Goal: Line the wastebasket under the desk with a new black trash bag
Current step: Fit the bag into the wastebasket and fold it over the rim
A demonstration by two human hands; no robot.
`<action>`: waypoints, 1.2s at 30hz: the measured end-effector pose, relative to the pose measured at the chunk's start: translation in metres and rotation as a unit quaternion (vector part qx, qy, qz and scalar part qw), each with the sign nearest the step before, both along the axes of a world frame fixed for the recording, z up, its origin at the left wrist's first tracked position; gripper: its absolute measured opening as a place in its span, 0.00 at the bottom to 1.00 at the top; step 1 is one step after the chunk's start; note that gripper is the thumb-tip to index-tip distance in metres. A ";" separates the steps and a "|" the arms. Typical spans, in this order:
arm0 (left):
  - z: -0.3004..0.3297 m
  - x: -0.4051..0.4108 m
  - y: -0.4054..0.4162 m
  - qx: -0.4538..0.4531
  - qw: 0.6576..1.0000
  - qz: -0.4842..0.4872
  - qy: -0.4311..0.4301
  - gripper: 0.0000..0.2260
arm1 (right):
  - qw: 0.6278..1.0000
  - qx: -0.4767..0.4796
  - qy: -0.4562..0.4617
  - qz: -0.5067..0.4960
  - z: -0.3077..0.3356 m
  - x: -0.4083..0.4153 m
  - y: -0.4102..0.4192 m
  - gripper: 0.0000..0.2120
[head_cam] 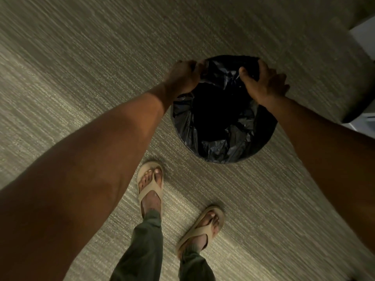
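A round wastebasket (269, 136) stands on the carpet, seen from above. A crinkled black trash bag (186, 122) lies inside it, its edge folded over the near and left rim. My left hand (182, 76) pinches the bag's edge at the far left of the rim. My right hand (263, 82) grips the bag at the far right of the rim, thumb inside the opening. The basket's inside is dark and its bottom cannot be made out.
Grey-beige carpet (81, 57) covers the floor all around. My feet in tan sandals (150, 179) stand just in front of the basket. A pale furniture edge (363, 33) shows at the upper right.
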State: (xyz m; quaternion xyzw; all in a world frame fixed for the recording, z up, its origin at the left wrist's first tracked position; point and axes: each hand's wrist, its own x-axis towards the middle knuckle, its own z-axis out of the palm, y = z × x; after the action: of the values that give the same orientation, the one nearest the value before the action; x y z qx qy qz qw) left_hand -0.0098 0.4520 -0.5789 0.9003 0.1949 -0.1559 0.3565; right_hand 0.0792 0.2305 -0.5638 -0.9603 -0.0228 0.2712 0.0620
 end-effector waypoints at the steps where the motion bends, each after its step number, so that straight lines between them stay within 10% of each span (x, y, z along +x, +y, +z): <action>1: 0.000 -0.002 0.001 -0.007 0.999 0.035 -0.001 0.21 | 0.999 0.029 -0.029 -0.030 0.002 -0.002 -0.003 0.38; 5: 0.008 -0.034 -0.005 0.070 0.978 0.134 -0.143 0.23 | 0.956 0.115 -0.228 -0.141 0.009 -0.023 -0.035 0.31; 11: -0.006 -0.068 -0.026 0.063 0.992 -0.042 -0.097 0.32 | 0.976 0.165 -0.004 -0.140 -0.012 -0.052 -0.087 0.29; 18: -0.004 -0.011 -0.012 0.086 0.994 -0.051 -0.051 0.29 | 0.980 0.121 -0.033 -0.155 -0.015 -0.033 -0.072 0.31; 21: 0.004 0.007 -0.015 0.098 0.993 -0.061 -0.038 0.33 | 0.978 0.128 -0.134 -0.094 -0.006 -0.032 -0.065 0.28; 26: 0.004 0.015 -0.022 0.121 0.978 -0.156 0.061 0.42 | 0.994 0.099 -0.043 -0.012 -0.003 -0.023 -0.056 0.28; 29: 0.011 0.004 -0.028 0.189 0.971 -0.143 -0.032 0.39 | 0.993 0.066 -0.094 0.012 0.002 -0.026 -0.057 0.33; 33: 0.016 -0.028 -0.049 0.235 0.891 -0.339 -0.192 0.27 | 0.935 0.062 -0.214 0.276 0.005 -0.055 -0.060 0.32; 36: 0.007 -0.051 -0.061 0.301 0.825 -0.470 -0.083 0.32 | 0.886 -0.013 -0.155 0.436 -0.004 -0.078 -0.069 0.34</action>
State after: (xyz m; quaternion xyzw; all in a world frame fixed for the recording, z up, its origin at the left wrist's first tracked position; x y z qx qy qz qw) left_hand -0.0613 0.3911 -0.5715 0.9552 -0.2451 -0.1624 -0.0339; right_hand 0.0012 0.1619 -0.5673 -0.8841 -0.4449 0.1190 -0.0790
